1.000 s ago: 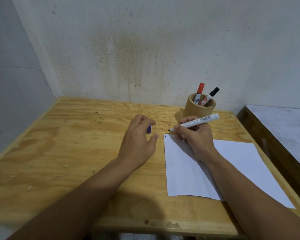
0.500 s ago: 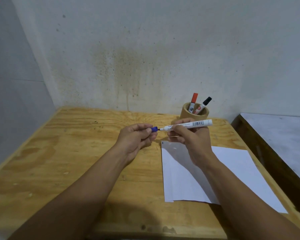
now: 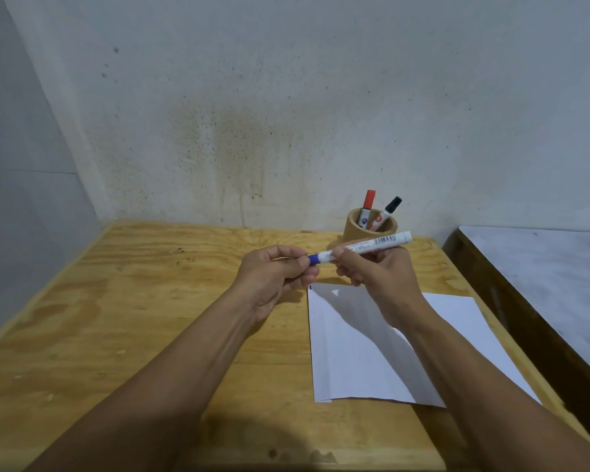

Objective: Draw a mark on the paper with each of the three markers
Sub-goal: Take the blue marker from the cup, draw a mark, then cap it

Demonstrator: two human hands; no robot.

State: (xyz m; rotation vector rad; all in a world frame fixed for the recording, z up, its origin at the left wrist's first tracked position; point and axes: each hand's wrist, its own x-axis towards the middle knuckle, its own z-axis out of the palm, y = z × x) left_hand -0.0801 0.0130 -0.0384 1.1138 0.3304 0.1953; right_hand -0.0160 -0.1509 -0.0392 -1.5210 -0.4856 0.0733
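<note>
My right hand (image 3: 375,270) grips the white barrel of a blue marker (image 3: 378,244), held level above the table. My left hand (image 3: 276,274) pinches the blue cap (image 3: 314,258), which sits on the marker's tip. A white sheet of paper (image 3: 361,356) lies on the table below and to the right, with a short dark mark (image 3: 310,287) at its far left corner. A red-capped marker (image 3: 368,206) and a black-capped marker (image 3: 387,212) stand in a brown round holder (image 3: 351,229) by the wall.
The plywood table (image 3: 133,301) stands in a corner, with grey walls behind and to the left. A second surface with a dark wooden edge (image 3: 525,318) stands close on the right, separated by a gap.
My right hand lifted the marker off the paper's corner. My left hand brought the blue cap to the tip and the cap now sits on it.
</note>
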